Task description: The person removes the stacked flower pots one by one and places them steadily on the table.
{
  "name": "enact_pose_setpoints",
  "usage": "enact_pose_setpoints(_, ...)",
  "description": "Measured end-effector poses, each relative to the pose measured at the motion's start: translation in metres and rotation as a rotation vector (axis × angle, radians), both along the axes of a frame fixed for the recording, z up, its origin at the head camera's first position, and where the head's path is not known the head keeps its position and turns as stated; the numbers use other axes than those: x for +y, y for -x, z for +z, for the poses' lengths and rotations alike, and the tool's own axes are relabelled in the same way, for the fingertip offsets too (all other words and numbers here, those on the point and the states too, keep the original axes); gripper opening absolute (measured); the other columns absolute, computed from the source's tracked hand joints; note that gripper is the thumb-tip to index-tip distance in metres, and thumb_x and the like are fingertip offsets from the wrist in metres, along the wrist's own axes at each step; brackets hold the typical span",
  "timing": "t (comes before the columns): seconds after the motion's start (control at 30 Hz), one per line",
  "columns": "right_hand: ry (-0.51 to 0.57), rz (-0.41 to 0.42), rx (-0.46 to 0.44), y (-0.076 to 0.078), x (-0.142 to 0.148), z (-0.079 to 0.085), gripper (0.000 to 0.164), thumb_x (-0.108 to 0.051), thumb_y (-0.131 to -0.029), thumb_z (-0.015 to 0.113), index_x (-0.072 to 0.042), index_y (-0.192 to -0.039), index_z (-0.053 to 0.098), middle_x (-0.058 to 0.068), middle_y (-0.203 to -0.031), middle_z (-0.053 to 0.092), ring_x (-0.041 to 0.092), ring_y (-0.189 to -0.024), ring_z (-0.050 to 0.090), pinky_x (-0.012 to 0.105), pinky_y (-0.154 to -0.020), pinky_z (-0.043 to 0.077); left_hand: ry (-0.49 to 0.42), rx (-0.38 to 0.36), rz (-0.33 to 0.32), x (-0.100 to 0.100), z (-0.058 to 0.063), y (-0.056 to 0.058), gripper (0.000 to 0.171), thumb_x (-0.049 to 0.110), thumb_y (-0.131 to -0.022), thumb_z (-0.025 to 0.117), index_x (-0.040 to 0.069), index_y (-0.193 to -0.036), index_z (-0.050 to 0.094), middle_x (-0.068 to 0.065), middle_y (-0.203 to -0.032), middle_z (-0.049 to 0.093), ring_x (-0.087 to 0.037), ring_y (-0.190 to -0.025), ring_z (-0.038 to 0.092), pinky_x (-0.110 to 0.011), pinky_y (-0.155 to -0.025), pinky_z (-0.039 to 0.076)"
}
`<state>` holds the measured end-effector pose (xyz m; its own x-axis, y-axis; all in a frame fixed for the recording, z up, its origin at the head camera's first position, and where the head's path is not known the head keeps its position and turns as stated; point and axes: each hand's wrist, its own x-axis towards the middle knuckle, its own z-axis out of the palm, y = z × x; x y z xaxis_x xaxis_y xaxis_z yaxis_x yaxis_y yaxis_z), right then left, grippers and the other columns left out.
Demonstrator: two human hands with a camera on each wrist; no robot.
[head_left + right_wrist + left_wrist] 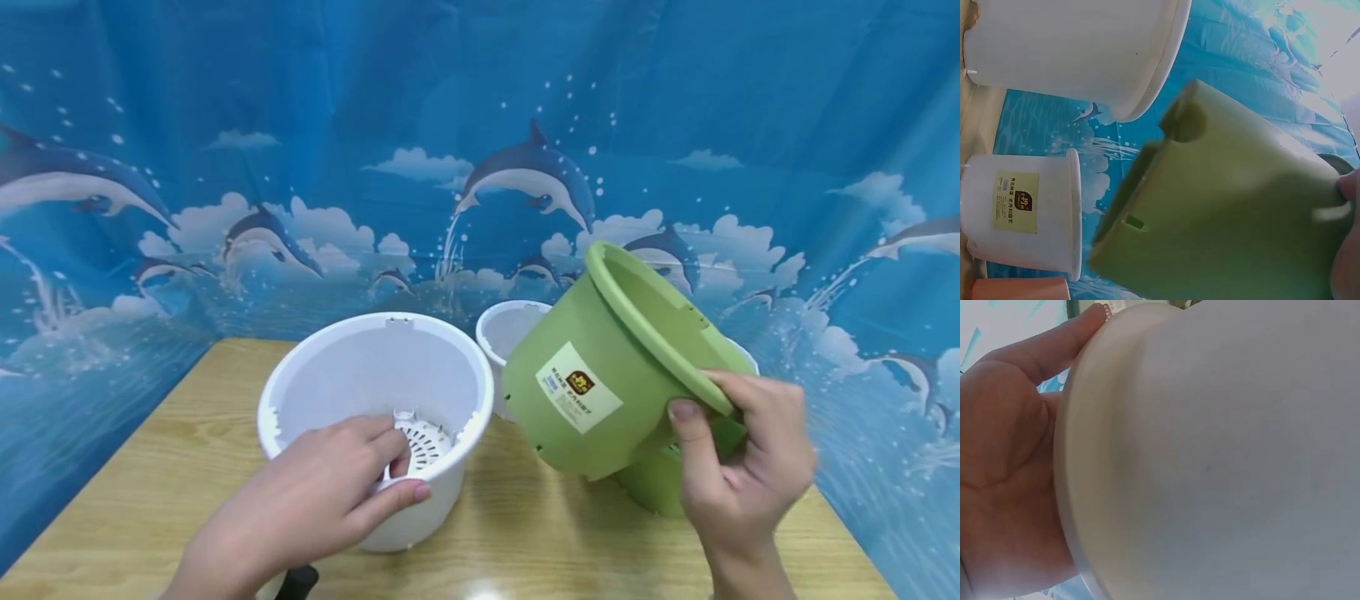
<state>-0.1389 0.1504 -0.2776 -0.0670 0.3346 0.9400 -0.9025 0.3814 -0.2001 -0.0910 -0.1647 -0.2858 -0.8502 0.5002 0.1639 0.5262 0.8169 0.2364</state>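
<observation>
A large white flowerpot [372,367] stands on the table at left, with a slotted white disc [424,446] in its bottom. My left hand [322,479] grips its near rim, fingers curled over inside and thumb outside. In the left wrist view the palm and thumb lie along the white rim [1088,456]. My right hand [750,458] holds a green flowerpot [592,375] by its rim, thumb on the outer wall. This pot is raised and tilted, its mouth facing up and right. A label [579,387] shows on its side; in the right wrist view its base has cutouts.
Another green pot [656,487] stands behind the held one, mostly hidden. A smaller white pot [498,333] is at the back, and a labelled white pot [1054,212] and an orange pot [1019,289] show in the right wrist view. A dolphin-print curtain [450,125] backs the table [112,500].
</observation>
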Motion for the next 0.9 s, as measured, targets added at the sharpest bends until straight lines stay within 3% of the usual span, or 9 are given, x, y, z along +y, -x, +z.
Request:
enact_pose_setpoints(0.2, -0.157, -0.018, -0.099, 0.001, 0.007, -0.007, 0.022, -0.012, -0.079, 0.076, 0.010, -0.085, 0.073, 0.014, -0.082, 0.072, 0.009, -0.084, 0.055, 0.023, -0.083, 0.033, 0.005, -0.020, 0.011, 0.000, 0.001, 0.001, 0.046, 0.072, -0.094, 0.037, 0.031, -0.081, 0.054, 0.016, -0.074, 0.045, 0.000, -0.061, 0.042, -0.023, -0.058, 0.038)
enact_pose_setpoints(0.57, -0.435, -0.051, -0.269, -0.001, 0.007, -0.015, 0.020, -0.008, -0.073, 0.073, 0.000, -0.092, 0.076, 0.010, -0.087, 0.072, 0.013, -0.086, 0.054, 0.024, -0.082, 0.033, -0.010, 0.024, -0.001, 0.000, -0.001, 0.000, 0.040, 0.067, -0.094, 0.048, 0.029, -0.081, 0.053, 0.016, -0.073, 0.044, 0.000, -0.059, 0.040, -0.021, -0.056, 0.037)
enact_pose_setpoints(0.73, -0.541, -0.064, -0.352, -0.001, 0.006, -0.019, 0.022, -0.010, -0.073, 0.073, -0.008, -0.095, 0.077, 0.005, -0.089, 0.072, 0.015, -0.088, 0.056, 0.025, -0.080, 0.031, -0.033, -0.036, 0.000, -0.001, 0.000, 0.001, 0.038, 0.066, -0.093, 0.051, 0.029, -0.083, 0.057, 0.017, -0.076, 0.047, 0.000, -0.061, 0.043, -0.021, -0.056, 0.039)
enact_pose_setpoints(0.9, -0.597, -0.054, -0.377, -0.001, 0.004, -0.020, 0.022, -0.012, -0.074, 0.073, -0.011, -0.095, 0.076, 0.000, -0.088, 0.072, 0.015, -0.087, 0.056, 0.025, -0.079, 0.031, -0.047, -0.075, -0.010, -0.002, 0.001, 0.002, 0.035, 0.063, -0.092, 0.055, 0.030, -0.082, 0.057, 0.018, -0.077, 0.048, -0.001, -0.062, 0.044, -0.021, -0.057, 0.040)
